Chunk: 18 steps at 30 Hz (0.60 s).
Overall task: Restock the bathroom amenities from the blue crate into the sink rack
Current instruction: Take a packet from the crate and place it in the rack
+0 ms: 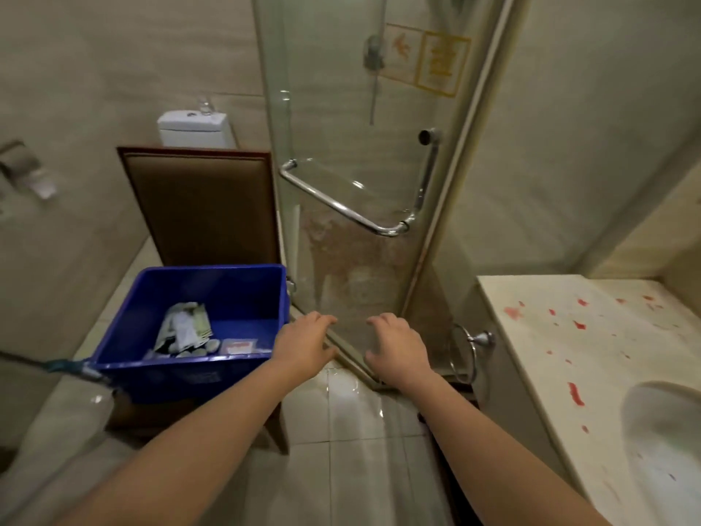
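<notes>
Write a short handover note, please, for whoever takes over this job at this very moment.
Left hand: holds nothing, fingers loosely curled, by the right edge of the blue crate.
Right hand: holds nothing, fingers loosely curled, in front of the glass shower door.
The crate sits on a brown chair and holds packets and other small items.
The counter and sink are to the right. The rack is not in view.
Done: nothing that this view shows.
Left: take the items from the crate and put them in the rack.
</notes>
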Motion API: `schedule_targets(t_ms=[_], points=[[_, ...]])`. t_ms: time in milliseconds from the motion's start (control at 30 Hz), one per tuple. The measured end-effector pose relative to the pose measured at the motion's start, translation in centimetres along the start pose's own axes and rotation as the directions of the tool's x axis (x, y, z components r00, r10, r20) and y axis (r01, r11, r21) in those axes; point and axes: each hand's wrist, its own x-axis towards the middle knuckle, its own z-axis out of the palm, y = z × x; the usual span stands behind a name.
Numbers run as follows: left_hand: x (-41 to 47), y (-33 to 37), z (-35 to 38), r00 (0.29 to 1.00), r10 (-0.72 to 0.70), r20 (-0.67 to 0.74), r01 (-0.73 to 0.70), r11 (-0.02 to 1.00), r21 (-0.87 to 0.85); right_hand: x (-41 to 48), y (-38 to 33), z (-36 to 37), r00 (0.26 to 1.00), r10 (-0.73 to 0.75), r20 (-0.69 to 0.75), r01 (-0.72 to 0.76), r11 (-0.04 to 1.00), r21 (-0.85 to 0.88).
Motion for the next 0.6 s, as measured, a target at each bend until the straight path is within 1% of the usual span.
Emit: schedule_targets(t_ms=[267, 400, 600], points=[[-3.0, -6.6, -1.1, 0.981, -0.193, -0.018, 0.193, 0.981, -0.018, 3.9, -6.7, 2.1, 0.980, -0.177, 0.095, 0.181, 0.983, -0.033], [-3.6, -9.5, -1.7, 0.951, -0.308, -0.032, 0.307, 0.951, -0.049, 6.7, -9.7, 3.1, 0.952, -0.278, 0.129, 0.282, 0.959, -0.011], [-2.2, -13.5, -2.8, 0.889, -0.453, -0.066, 0.448, 0.890, -0.082, 12.8, -13.3, 3.6, 0.884, -0.423, 0.198, 0.435, 0.900, -0.022]])
